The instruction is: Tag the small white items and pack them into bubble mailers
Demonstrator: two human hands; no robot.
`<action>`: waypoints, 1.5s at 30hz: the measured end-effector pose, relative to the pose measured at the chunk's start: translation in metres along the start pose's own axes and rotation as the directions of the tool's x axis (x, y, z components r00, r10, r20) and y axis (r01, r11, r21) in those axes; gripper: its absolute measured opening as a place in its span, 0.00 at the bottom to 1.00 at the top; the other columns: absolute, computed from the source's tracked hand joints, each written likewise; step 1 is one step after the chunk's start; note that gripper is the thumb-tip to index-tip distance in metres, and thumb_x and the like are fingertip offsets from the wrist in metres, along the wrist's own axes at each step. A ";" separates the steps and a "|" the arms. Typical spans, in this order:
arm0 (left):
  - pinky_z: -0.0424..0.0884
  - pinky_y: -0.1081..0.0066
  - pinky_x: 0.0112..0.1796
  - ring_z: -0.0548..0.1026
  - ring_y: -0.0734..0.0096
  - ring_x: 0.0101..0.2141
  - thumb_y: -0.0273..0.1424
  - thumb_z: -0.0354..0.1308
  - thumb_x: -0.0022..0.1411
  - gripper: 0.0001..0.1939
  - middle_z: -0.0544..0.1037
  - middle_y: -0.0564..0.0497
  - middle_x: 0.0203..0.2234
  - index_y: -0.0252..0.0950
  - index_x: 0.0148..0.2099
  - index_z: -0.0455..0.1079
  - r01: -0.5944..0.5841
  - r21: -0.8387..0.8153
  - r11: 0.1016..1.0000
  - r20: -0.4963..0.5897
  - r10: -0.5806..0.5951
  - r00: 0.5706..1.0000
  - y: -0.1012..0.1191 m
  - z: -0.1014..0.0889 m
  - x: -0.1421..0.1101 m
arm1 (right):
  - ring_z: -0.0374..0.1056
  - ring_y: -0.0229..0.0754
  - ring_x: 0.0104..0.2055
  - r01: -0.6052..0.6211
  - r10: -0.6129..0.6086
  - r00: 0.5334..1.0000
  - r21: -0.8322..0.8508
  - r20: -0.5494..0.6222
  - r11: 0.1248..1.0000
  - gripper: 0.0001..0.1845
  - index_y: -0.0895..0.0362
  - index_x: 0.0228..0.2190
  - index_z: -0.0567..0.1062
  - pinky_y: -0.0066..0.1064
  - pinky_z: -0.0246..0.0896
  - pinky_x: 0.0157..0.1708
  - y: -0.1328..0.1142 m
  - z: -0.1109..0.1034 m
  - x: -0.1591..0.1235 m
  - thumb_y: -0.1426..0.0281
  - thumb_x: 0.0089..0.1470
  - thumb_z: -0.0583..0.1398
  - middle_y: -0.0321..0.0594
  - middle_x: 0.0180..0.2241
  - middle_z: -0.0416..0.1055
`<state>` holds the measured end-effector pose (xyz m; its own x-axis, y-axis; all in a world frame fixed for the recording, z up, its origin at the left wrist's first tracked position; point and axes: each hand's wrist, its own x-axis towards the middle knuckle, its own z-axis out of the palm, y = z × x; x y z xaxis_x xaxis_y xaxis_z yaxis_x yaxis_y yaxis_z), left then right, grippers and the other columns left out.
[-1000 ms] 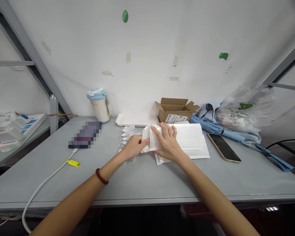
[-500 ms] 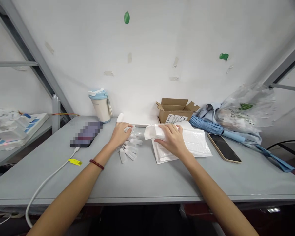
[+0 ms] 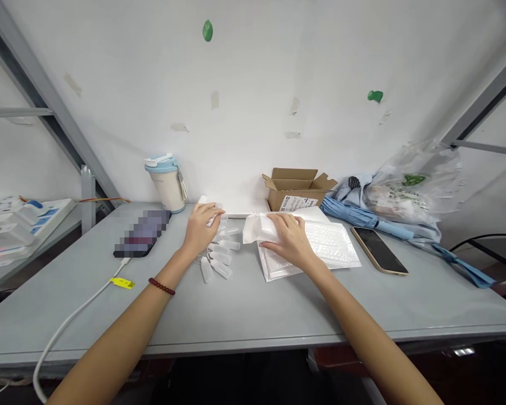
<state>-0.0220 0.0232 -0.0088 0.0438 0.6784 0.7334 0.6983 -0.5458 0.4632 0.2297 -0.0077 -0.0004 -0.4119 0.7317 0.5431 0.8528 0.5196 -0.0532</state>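
My right hand grips the left end of a white bubble mailer, fingers over the top and thumb below. The mailer's mouth bulges open toward the left. My left hand is curled at the far end of a fanned pile of small translucent white plastic tubes. Thumb and fingers come together there; whatever is between them is hidden. Part of the pile lies behind this hand.
An open cardboard box stands by the wall. On the right are a phone, a folded blue umbrella and a plastic bag. A tumbler and a cabled phone are on the left.
My left hand has shifted slightly up and away over the pile of tubes. My right hand keeps its grip on the mailer. The whole view has moved a little.
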 end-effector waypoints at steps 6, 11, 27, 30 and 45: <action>0.68 0.73 0.31 0.71 0.73 0.30 0.32 0.61 0.49 0.15 0.71 0.53 0.31 0.37 0.41 0.66 0.276 -0.538 0.796 -0.050 -0.357 0.933 0.039 -0.010 0.001 | 0.60 0.54 0.50 -0.006 0.006 1.000 0.019 0.009 1.000 0.31 0.55 0.52 0.62 0.46 0.46 0.49 0.000 0.002 0.000 0.53 0.52 0.59 0.51 0.49 0.66; 0.69 0.73 0.28 0.70 0.76 0.25 0.31 0.64 0.47 0.17 0.70 0.56 0.26 0.36 0.40 0.65 0.412 -0.682 0.604 0.173 -0.413 0.894 0.057 -0.002 -0.005 | 0.60 0.53 0.51 0.000 0.000 1.000 0.009 0.023 1.000 0.32 0.56 0.52 0.62 0.45 0.47 0.49 0.000 0.001 0.000 0.53 0.51 0.59 0.51 0.49 0.66; 0.72 0.65 0.36 0.77 0.66 0.28 0.38 0.65 0.46 0.15 0.78 0.49 0.24 0.33 0.31 0.68 0.584 -0.594 0.553 0.296 -0.525 0.798 0.073 0.020 -0.026 | 0.62 0.52 0.48 0.026 -0.026 0.997 -0.003 -0.076 1.000 0.25 0.57 0.49 0.65 0.44 0.46 0.48 -0.002 0.002 -0.002 0.57 0.54 0.58 0.49 0.47 0.68; 0.71 0.67 0.32 0.76 0.66 0.27 0.38 0.64 0.47 0.13 0.77 0.50 0.23 0.34 0.27 0.68 0.585 -0.521 0.622 0.313 -0.499 0.808 0.069 0.023 -0.028 | 0.62 0.51 0.48 0.037 -0.039 0.997 -0.027 -0.065 0.999 0.23 0.56 0.48 0.65 0.43 0.46 0.47 -0.003 0.002 -0.002 0.58 0.55 0.57 0.49 0.46 0.69; 0.56 0.71 0.26 0.65 0.71 0.23 0.26 0.42 0.60 0.16 0.70 0.53 0.20 0.36 0.25 0.68 0.151 -0.187 0.971 0.504 -0.038 0.863 0.076 0.020 -0.036 | 0.63 0.49 0.46 0.074 -0.072 0.994 0.012 -0.079 0.997 0.22 0.57 0.47 0.66 0.40 0.47 0.46 -0.002 0.002 -0.002 0.60 0.54 0.59 0.47 0.45 0.69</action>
<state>0.0436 -0.0327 -0.0103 0.3716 0.8538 0.3647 0.5507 -0.5190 0.6537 0.2283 -0.0100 -0.0030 -0.4460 0.6551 0.6099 0.8161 0.5775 -0.0235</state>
